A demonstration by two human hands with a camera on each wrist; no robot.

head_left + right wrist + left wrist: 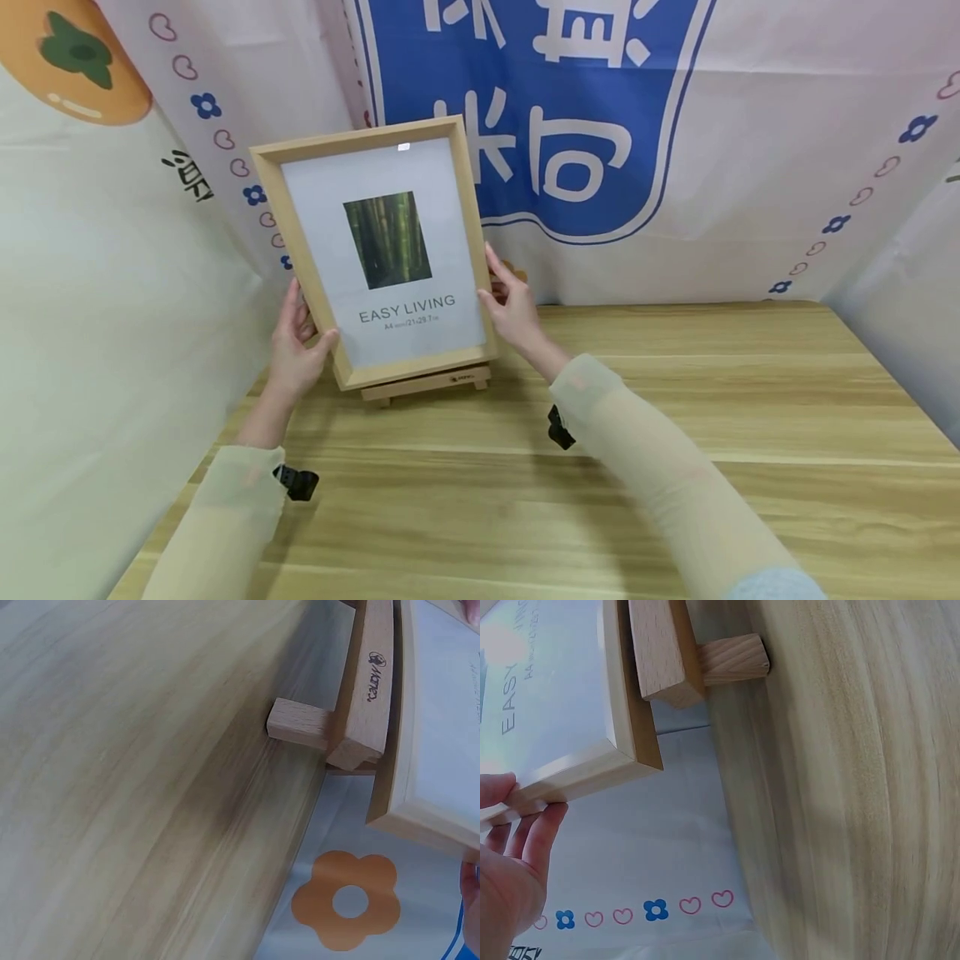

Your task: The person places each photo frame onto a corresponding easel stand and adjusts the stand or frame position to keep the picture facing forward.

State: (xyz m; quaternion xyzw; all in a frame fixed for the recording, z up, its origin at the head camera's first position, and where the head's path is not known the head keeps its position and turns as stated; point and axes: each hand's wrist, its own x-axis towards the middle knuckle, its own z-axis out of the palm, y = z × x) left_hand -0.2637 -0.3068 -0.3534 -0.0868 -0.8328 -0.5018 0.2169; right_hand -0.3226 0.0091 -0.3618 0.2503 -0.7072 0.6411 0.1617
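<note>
Rectangular light-wood picture frame (386, 250) is at the small brown wooden easel ledge (408, 387); contact cannot be confirmed. Keep its lower edge parallel to the ledge, supporting both sides evenly. Left hand (296, 354) and right hand (514, 310) grip opposite sides, thumbs forward, sleeved arms (675, 475) extended.

A booth-like space, shown by creased printed sheets (757, 158) hanging round three sides of a wood-grain table (465, 500)

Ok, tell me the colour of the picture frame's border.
The frame border is pale yellowish tan; the head view shows it best.
</note>
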